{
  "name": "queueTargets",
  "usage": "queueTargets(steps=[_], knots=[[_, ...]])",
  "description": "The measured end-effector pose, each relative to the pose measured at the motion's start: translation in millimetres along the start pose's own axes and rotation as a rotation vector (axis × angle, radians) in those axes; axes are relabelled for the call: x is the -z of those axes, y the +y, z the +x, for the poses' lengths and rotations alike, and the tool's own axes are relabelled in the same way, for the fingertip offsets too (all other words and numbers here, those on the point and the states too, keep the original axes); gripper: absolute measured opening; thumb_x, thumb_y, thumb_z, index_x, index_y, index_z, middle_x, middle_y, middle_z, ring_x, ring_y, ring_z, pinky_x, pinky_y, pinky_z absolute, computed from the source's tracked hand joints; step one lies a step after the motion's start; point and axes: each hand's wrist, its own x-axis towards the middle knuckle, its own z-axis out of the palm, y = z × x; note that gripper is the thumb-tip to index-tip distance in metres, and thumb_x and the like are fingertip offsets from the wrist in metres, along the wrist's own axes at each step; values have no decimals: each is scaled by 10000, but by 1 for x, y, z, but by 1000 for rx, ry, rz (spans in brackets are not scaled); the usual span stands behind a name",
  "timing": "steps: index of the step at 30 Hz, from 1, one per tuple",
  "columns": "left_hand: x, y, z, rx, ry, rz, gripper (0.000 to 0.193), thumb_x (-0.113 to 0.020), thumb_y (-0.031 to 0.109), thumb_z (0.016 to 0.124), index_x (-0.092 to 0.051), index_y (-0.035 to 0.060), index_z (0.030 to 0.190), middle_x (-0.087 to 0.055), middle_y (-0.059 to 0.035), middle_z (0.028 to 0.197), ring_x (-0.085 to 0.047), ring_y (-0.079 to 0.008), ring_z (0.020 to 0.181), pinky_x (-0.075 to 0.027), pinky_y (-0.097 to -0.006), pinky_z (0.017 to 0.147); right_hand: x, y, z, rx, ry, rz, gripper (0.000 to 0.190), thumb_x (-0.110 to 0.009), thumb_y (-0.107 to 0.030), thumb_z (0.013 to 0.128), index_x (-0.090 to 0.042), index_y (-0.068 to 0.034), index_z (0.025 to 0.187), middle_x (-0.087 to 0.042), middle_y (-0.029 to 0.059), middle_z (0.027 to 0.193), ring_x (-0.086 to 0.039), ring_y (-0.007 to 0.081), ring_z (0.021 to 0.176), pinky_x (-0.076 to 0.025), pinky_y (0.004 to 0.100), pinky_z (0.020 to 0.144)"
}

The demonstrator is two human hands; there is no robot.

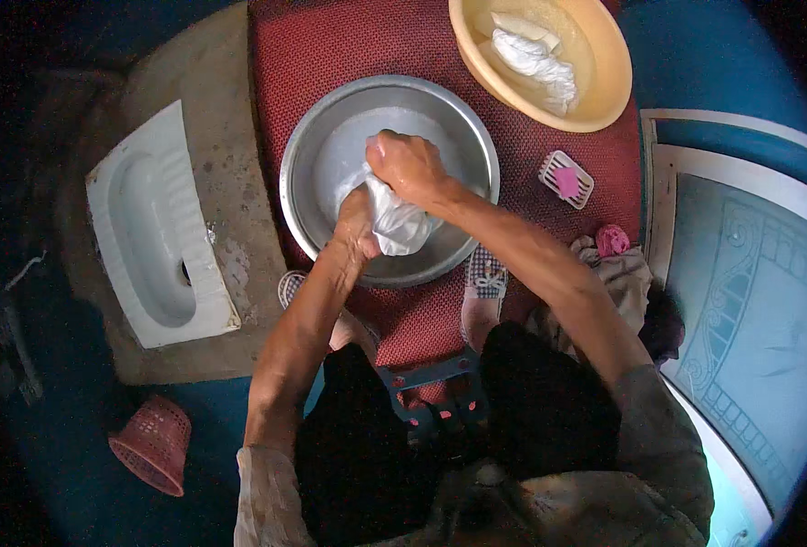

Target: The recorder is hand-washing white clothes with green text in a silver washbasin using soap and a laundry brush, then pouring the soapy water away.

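A round metal basin [389,277] stands on the red mat between and just ahead of the feet, with cloudy, sudsy water inside. Over it, my left hand [359,222] and my right hand [407,164] both grip a wet white cloth [403,225]. The right hand is a closed fist on the upper part of the cloth, and the left hand holds it from the lower left. Part of the cloth hangs below the hands, over the basin. The left fingertips are hidden by the cloth.
Beyond the basin at upper right, a yellow plastic basin [612,82] holds water and white cloth [536,65]. A soap dish [586,195] with pink soap [567,182] lies at right, near piled clothes [629,277]. At left are a squat toilet [164,232] and a pink plastic basket [154,441].
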Motion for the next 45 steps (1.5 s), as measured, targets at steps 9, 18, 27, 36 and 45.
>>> queueTargets(steps=[9,18,27,36,45], knots=[[-1,-7,1,81,-164,-93,370,-470,329,936,-534,60,1182,-634,-138,1055,-637,-286,925,-525,-426,842,-10,14,8,-34,-131,-137,328,-499,-338,888,-599,-30,838,-645,187,779,-641,369,744,-514,448,662],[6,23,-16,71,-205,-210,599,-399,547,912,-521,57,1235,-597,-133,1155,-594,-308,1032,-448,-458,954,22,45,-3,36,73,605,170,-610,-136,839,-584,-39,976,-635,128,884,-603,322,801,-482,375,756],[12,20,-11,-93,-234,-182,575,-419,527,915,-516,48,1217,-606,-125,1107,-603,-269,995,-489,-410,880,40,15,-51,357,61,508,239,-697,-164,781,-610,-67,982,-642,107,929,-596,269,884,-465,370,824],[24,20,-14,-269,-243,152,483,-690,191,806,-508,24,1221,-610,-111,1108,-612,-218,988,-501,-357,881,60,47,-27,-158,-483,1016,250,-670,-207,841,-630,-30,1012,-635,7,895,-578,95,854,-452,233,780],[5,39,-28,-249,-146,684,583,-770,235,753,-526,-8,1224,-616,-110,1090,-606,-189,970,-485,-301,855,106,24,-23,120,-192,969,167,-632,-161,876,-576,-31,965,-608,5,895,-554,84,829,-459,238,732]])
